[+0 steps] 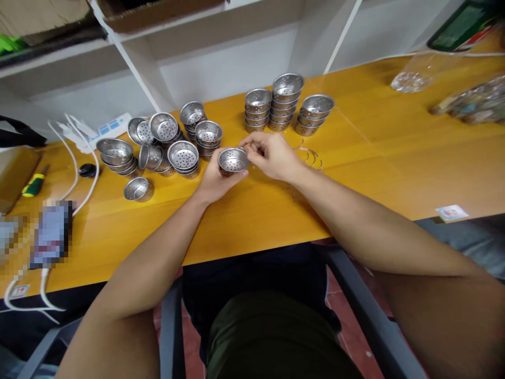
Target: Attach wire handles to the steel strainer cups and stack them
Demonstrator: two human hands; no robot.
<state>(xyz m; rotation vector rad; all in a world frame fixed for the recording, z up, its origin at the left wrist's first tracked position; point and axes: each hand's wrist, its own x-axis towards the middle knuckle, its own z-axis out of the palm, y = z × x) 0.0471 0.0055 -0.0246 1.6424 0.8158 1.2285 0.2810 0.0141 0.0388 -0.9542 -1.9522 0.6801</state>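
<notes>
My left hand (213,181) cups a small perforated steel strainer cup (232,159) just above the orange table (355,158). My right hand (270,155) pinches at the cup's right rim with fingers closed; something thin may be between them, but it is too small to make out. Thin wire rings (310,155) lie on the table just right of my right hand. A loose pile of the same steel cups (165,145) sits to the left of my hands. Neat stacks of cups (282,102) stand behind my right hand.
A white cable (84,181), a screwdriver with a green and yellow handle (33,184) and a blurred-out object (51,234) lie at the left. A clear plastic bag (418,73) sits at the far right. White shelving rises behind the table. A small card (452,212) lies near the front edge.
</notes>
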